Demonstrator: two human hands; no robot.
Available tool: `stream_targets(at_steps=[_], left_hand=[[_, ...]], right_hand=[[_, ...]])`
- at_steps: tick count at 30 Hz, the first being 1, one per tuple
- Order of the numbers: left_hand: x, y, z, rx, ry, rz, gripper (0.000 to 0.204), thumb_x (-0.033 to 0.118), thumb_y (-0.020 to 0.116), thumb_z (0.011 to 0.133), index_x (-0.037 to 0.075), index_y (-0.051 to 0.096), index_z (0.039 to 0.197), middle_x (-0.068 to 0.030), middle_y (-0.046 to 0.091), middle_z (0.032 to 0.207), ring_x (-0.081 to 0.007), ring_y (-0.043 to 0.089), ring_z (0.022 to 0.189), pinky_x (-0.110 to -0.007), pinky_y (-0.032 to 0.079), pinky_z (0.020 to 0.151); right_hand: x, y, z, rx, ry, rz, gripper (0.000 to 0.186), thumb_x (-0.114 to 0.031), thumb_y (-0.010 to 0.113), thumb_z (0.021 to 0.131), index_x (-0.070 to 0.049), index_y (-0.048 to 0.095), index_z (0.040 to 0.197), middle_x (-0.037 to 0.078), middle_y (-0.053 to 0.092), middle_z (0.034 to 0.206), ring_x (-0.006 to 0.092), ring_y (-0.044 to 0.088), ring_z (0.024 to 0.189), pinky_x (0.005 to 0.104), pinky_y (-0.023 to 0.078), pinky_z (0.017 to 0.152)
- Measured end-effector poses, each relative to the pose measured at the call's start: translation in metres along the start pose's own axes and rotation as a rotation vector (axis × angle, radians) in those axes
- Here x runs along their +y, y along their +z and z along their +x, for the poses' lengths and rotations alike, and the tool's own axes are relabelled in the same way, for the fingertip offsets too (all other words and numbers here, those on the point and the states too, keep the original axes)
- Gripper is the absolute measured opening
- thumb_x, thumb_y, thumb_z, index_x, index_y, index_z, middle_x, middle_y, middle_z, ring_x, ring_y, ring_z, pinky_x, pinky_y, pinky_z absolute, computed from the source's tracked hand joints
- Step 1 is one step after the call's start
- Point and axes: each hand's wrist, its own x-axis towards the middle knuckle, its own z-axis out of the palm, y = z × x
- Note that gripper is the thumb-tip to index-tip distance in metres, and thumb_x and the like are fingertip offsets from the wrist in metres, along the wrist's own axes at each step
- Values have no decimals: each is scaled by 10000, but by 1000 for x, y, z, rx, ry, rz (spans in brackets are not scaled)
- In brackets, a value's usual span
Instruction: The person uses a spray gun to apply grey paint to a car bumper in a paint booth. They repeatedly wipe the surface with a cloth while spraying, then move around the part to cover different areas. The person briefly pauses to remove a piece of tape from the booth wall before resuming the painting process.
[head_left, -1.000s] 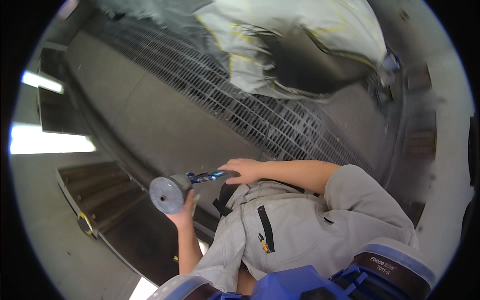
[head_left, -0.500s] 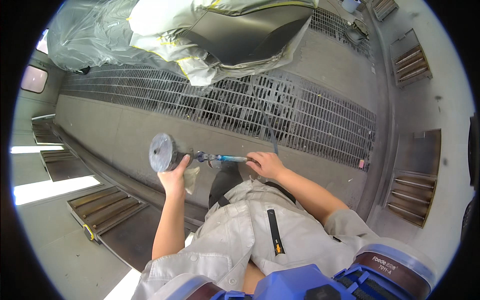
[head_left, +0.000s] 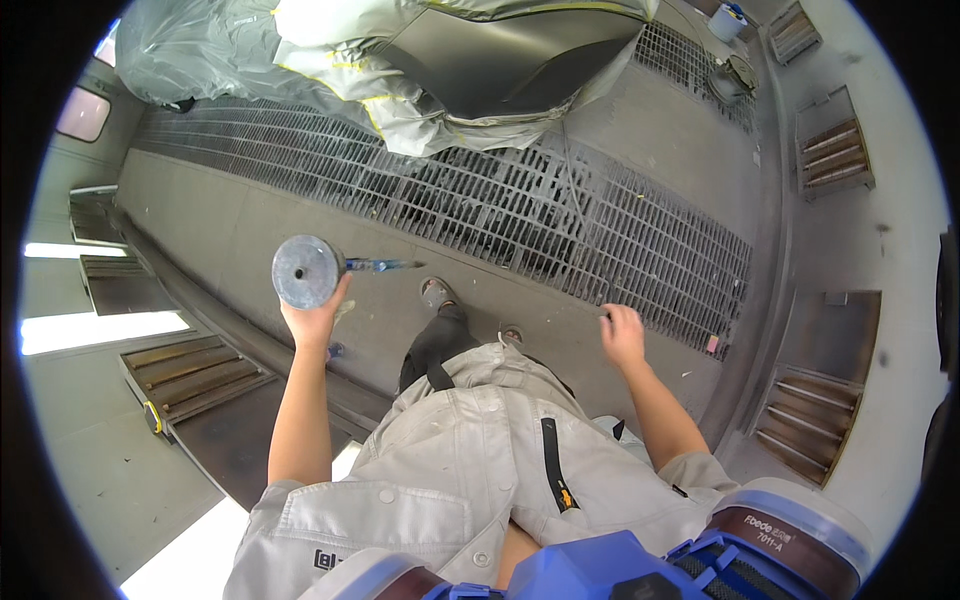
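My left hand [head_left: 315, 315] is closed around a paint spray gun [head_left: 372, 265] beside its round grey cup [head_left: 306, 270]. The cup's flat, paint-smeared top with a small dark hole faces me. The gun's blue handle points right, its end free of any hose. Off to the right, my right hand [head_left: 624, 337] is closed with fingers curled. A thin dark air hose [head_left: 572, 185] runs over the floor grating to those fingers, and a small dark end shows at them. A bit of pale cloth or paper hangs under my left hand, partly hidden.
Ahead stands a car wrapped in plastic film and masking paper [head_left: 400, 125], with a bare dark panel [head_left: 500, 65]. Metal grating [head_left: 480, 210] crosses the floor. Louvred vents [head_left: 812, 410] line both walls. A blue-white bucket [head_left: 727, 22] and a round metal object [head_left: 733, 78] sit far right.
My right hand has left the gun's handle and moved right, the hose shifting with it. My left hand has carried the gun left and up, turning the cup's top towards me.
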Motion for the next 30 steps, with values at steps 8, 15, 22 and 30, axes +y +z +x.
stream_targets(at_steps=[8,15,22,30], left_hand=[[-100,-32,-28,-78,-262,202,897,236,977,607,135,550,1389,-119,714,1273,-323,693,1195,-436,534,1024],[-161,-12,-19,-107,-444,97,892,205,970,596,98,560,1382,-125,706,1279,-320,681,1212,-416,526,1044],[-225,88,13,-237,-411,-90,924,80,931,653,57,512,1477,-94,669,1342,-227,665,1214,-368,521,1075],[-267,220,15,-199,-222,-112,850,152,945,656,65,550,1403,-211,663,1403,-391,710,1199,-443,587,1000]], right_hand=[[61,73,-27,-427,886,110,608,-347,705,944,-41,593,1458,243,678,1375,408,647,1272,463,506,1085],[-38,79,-17,-832,638,141,537,-332,699,964,-25,631,1398,184,758,1091,321,721,1006,405,572,898],[-85,120,93,-854,802,-114,818,-557,686,953,33,515,1492,262,687,1271,380,663,1201,449,519,1047],[-159,204,106,-1437,757,-633,1218,-814,632,849,-14,230,1674,335,446,1592,434,446,1497,490,375,1230]])
